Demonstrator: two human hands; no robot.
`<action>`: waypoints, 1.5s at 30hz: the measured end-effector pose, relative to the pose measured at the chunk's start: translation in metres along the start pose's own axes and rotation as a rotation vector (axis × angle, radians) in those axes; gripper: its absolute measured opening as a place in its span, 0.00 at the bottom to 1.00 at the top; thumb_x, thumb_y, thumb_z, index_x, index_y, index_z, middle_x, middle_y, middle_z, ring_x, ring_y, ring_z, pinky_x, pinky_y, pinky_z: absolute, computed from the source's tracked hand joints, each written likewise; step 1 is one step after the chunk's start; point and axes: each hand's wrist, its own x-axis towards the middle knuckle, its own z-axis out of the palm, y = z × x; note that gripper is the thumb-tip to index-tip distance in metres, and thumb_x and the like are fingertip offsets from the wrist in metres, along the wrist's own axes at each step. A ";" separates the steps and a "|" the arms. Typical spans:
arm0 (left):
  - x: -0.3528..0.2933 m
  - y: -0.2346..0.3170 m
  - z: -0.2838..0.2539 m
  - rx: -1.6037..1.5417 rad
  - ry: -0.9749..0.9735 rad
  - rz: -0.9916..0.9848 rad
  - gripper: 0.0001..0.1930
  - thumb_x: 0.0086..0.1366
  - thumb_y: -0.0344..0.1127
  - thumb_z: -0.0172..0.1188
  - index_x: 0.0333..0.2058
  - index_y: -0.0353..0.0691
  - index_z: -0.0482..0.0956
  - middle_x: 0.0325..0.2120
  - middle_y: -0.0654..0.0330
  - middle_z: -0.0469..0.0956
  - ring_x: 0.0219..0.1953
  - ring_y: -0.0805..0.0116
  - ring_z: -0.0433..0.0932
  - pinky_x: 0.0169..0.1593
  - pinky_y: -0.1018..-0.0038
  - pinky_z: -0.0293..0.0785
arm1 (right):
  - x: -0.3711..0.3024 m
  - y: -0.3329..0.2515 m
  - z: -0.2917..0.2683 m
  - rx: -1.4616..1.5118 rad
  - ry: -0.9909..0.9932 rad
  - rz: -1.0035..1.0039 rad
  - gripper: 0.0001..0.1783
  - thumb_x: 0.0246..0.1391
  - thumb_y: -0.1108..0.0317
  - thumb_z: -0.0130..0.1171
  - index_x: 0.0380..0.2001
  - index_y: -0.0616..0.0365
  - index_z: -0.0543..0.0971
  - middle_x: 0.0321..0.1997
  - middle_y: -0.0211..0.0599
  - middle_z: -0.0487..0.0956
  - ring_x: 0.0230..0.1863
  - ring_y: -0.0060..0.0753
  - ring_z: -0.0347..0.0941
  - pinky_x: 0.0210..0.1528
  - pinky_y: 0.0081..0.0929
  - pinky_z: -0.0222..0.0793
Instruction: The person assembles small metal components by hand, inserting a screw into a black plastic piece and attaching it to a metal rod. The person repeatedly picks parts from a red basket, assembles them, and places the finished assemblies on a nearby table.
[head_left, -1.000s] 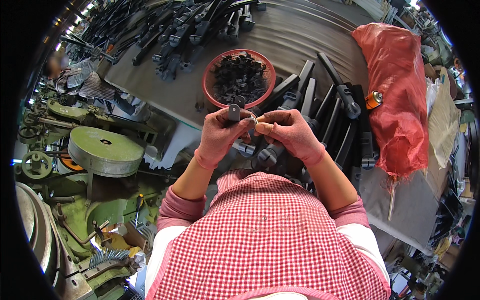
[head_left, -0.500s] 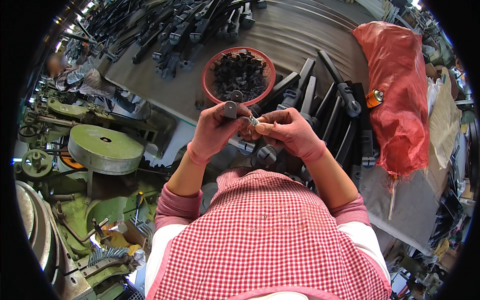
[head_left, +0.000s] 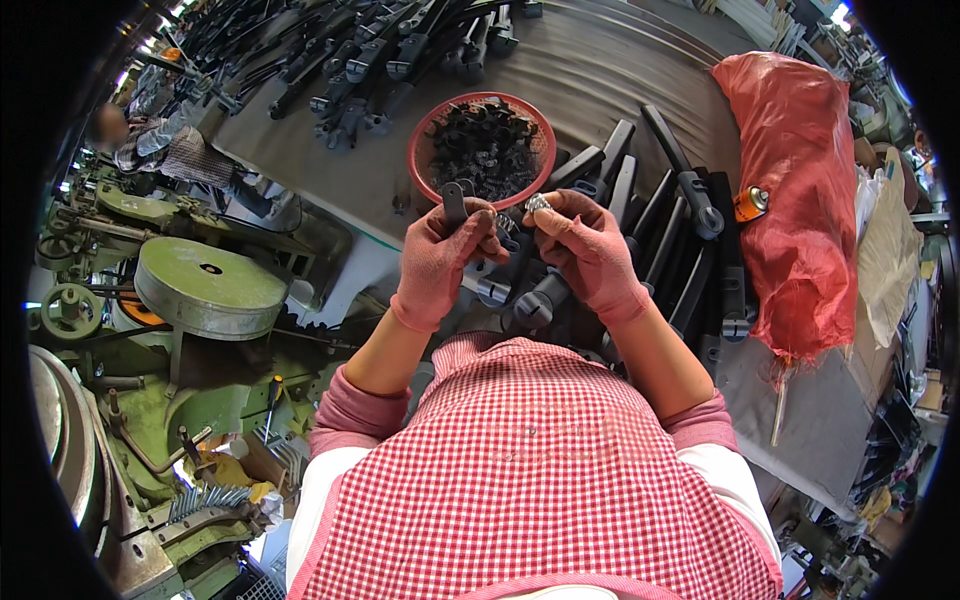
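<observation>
My left hand [head_left: 440, 256], in a pink work glove, is closed around a dark metal bracket [head_left: 454, 204] with a rounded, holed end that sticks up past the fingers. My right hand [head_left: 588, 252], gloved the same way, pinches a small shiny metal piece [head_left: 538, 203], coiled like a spring, between thumb and fingers. A small gap separates the hands. Just beyond them stands a red plastic basket [head_left: 411, 160] filled with small dark metal parts [head_left: 485, 150]. Below and between the hands, black bars with grey round ends [head_left: 535, 308] lie on the table.
More black bars [head_left: 690, 190] lie to the right, beside an orange can [head_left: 750, 203] and a long red sack [head_left: 795, 200]. A heap of similar bars [head_left: 370, 60] covers the far left of the grey table [head_left: 590, 70]. Green machinery [head_left: 210, 285] stands at left, with another person [head_left: 180, 150] beyond.
My hands have drawn apart. The right hand has moved slightly up and right with the shiny coiled piece, while the left keeps the bracket, now turned more upright.
</observation>
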 end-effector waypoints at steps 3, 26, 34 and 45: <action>-0.002 -0.001 0.000 -0.016 -0.005 -0.020 0.10 0.69 0.32 0.59 0.44 0.32 0.78 0.29 0.62 0.78 0.29 0.75 0.79 0.34 0.76 0.82 | -0.001 -0.002 0.000 0.039 -0.065 0.152 0.12 0.57 0.68 0.65 0.43 0.55 0.78 0.35 0.27 0.81 0.31 0.13 0.73 0.33 0.14 0.69; -0.037 -0.020 -0.037 0.141 -0.059 -0.118 0.10 0.75 0.33 0.42 0.51 0.38 0.62 0.29 0.60 0.75 0.22 0.76 0.76 0.27 0.81 0.74 | 0.004 0.063 0.025 -0.383 0.090 -0.109 0.09 0.62 0.65 0.61 0.39 0.59 0.79 0.28 0.21 0.77 0.25 0.11 0.69 0.27 0.11 0.65; -0.043 -0.020 -0.059 0.016 0.051 -0.203 0.07 0.75 0.32 0.45 0.48 0.40 0.64 0.29 0.62 0.74 0.23 0.78 0.73 0.27 0.81 0.73 | 0.027 0.066 0.024 -0.417 -0.120 0.220 0.10 0.61 0.67 0.62 0.40 0.62 0.79 0.28 0.24 0.78 0.26 0.12 0.71 0.26 0.13 0.66; -0.038 -0.041 -0.091 -0.116 0.129 -0.187 0.04 0.74 0.33 0.47 0.43 0.41 0.67 0.28 0.62 0.74 0.26 0.76 0.75 0.28 0.80 0.73 | 0.045 0.104 0.030 -0.558 0.099 0.227 0.08 0.60 0.71 0.61 0.39 0.64 0.80 0.30 0.26 0.79 0.28 0.12 0.72 0.28 0.14 0.68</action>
